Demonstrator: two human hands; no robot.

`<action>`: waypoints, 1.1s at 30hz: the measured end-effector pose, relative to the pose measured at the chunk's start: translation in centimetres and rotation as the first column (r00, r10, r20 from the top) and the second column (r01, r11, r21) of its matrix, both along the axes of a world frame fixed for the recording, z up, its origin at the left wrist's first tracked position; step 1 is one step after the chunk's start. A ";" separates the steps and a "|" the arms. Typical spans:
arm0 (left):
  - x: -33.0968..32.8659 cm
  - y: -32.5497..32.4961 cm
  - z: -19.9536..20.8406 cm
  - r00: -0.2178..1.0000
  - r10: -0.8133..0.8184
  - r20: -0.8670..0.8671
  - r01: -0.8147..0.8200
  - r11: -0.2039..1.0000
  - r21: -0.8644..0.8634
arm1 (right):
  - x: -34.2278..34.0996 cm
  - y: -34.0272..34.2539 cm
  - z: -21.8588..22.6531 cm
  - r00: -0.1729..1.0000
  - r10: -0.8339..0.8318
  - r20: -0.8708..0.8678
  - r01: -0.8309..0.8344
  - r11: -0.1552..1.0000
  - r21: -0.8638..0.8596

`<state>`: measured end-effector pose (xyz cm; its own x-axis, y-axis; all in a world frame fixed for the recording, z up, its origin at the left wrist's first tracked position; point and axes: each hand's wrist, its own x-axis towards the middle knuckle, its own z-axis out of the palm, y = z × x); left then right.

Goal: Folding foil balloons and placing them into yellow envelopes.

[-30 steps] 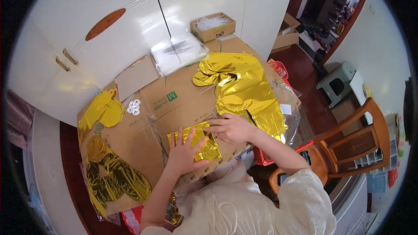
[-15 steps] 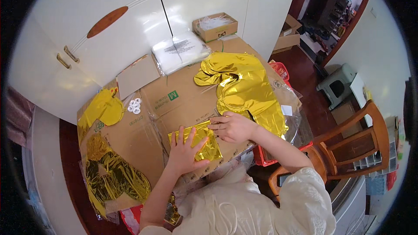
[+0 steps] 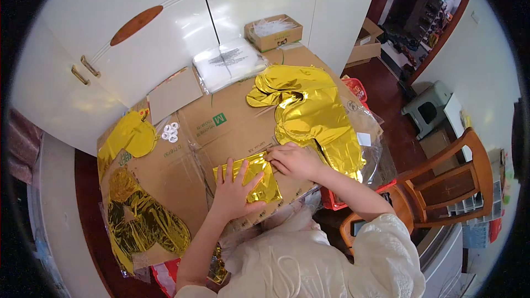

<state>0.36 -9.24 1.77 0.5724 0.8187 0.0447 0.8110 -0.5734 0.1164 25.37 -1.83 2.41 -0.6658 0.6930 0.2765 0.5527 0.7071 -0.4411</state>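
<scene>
A gold foil balloon (image 3: 259,180), folded into a flat rectangle, lies near the front edge of the cardboard-covered table. My left hand (image 3: 234,190) rests flat on it with the fingers spread. Along its upper right edge, the curled fingers of my right hand (image 3: 292,161) pinch the foil; the fingertips are partly hidden. Beyond that hand lies a pile of flat gold foil balloons (image 3: 314,110), unfolded.
More gold foil balloons lie at the left, one at the back (image 3: 132,138) and one in front (image 3: 146,223). Small white rolls (image 3: 170,131), a stack of clear plastic bags (image 3: 229,63) and a small carton (image 3: 274,32) stand farther back. A wooden chair (image 3: 441,187) is at the right.
My right hand's fingers have drawn in closer together at the folded foil's upper right edge. The left hand has stayed flat in place.
</scene>
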 end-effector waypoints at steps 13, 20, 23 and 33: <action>0.0 0.1 0.1 1.000 -0.006 -0.001 0.006 1.000 0.012 | -1.4 -0.3 -1.6 0.994 -0.100 0.040 0.087 0.966 0.243; 0.0 -0.1 0.1 1.000 -0.004 -0.006 0.004 1.000 0.023 | -1.5 -0.5 -1.6 0.982 -0.106 0.153 0.064 0.965 0.255; 0.1 0.0 -0.2 0.999 0.035 0.014 -0.035 0.999 -0.002 | -1.6 -0.5 -0.9 0.971 -0.112 0.209 0.049 0.956 0.288; 0.0 0.0 -0.3 0.999 0.044 0.001 -0.044 0.999 -0.018 | -1.6 -0.1 0.0 0.927 -0.119 0.356 0.015 0.959 0.282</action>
<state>0.37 -9.22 1.45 0.5356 0.8439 0.0307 0.8353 -0.5347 0.1279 23.80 -1.92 2.45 -0.7107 0.6731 0.2046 0.6882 0.7255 0.0037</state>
